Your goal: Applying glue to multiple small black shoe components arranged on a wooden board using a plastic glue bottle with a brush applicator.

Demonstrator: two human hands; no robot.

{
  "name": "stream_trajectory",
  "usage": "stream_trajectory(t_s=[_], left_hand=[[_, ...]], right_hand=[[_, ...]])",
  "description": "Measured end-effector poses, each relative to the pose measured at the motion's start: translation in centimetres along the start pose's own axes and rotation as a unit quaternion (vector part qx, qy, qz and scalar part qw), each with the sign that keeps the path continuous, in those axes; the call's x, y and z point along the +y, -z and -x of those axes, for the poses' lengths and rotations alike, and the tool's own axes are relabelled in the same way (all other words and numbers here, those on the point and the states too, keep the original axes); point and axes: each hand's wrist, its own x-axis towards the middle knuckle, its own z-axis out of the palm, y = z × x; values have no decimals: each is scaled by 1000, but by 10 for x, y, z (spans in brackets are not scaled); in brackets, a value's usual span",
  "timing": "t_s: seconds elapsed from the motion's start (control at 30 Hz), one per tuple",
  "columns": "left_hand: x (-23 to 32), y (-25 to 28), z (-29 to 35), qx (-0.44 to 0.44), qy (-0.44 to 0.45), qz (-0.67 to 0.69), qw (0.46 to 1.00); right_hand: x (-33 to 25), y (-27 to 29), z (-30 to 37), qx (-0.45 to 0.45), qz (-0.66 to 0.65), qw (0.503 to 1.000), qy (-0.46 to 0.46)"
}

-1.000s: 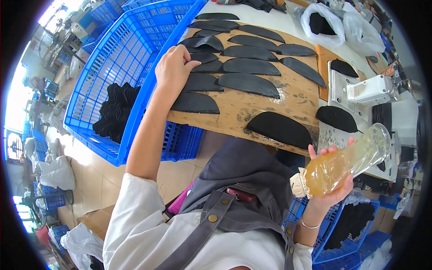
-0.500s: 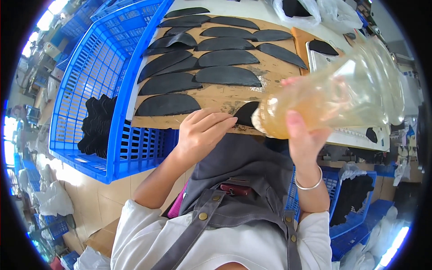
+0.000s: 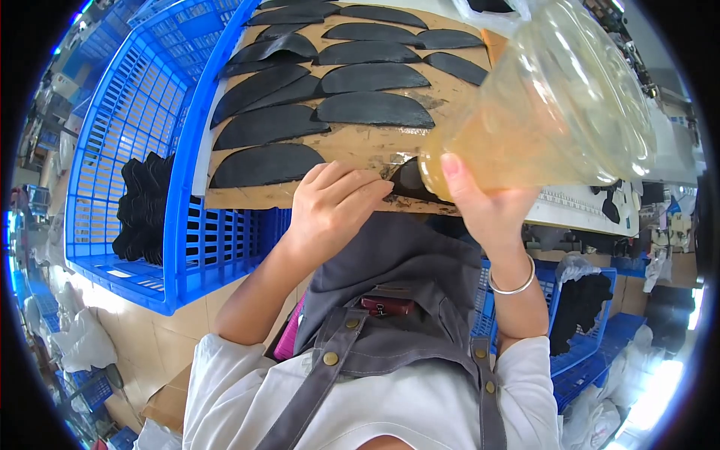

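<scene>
My right hand [image 3: 491, 206] grips a large translucent plastic bottle [image 3: 570, 105] with cloudy yellowish contents. It is tilted, its narrower end low over a small black curved piece [image 3: 411, 180] at the near edge of a brown cardboard sheet [image 3: 360, 146]. That end hides the piece's right part. My left hand [image 3: 334, 202] has its fingers closed together at the piece's left edge; the fingertips seem to pinch it. Several black half-moon pieces [image 3: 375, 110] lie in overlapping rows on the cardboard, one [image 3: 266, 165] just left of my left hand.
A tall blue plastic crate [image 3: 176, 217] stands left of the table with stacked black wavy pieces [image 3: 142, 210] inside. Another blue crate [image 3: 559, 349] with dark material sits low on the right. A ruler-like strip [image 3: 570, 199] lies near the table's right front edge.
The bottle has swung to a steeper tilt, its wide end higher and its narrow end closer over the small piece. My left hand stays at the piece's edge. The whole view has shifted slightly.
</scene>
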Motion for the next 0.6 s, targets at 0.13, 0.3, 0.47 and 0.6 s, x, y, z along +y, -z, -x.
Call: stream_trajectory(t_s=[0.13, 0.3, 0.47, 0.6], left_hand=[[-1, 1, 2, 8, -7, -4, 1000], [-2, 2, 6, 8, 2, -3, 1000], [-1, 1, 3, 15, 0, 8, 1000], [0, 1, 3, 15, 11, 4, 1000]], right_hand=[[10, 37, 13, -23, 86, 996, 19], [-4, 82, 34, 39, 196, 980, 8], [-17, 68, 29, 127, -3, 992, 26], [-14, 16, 21, 9, 78, 994, 74]])
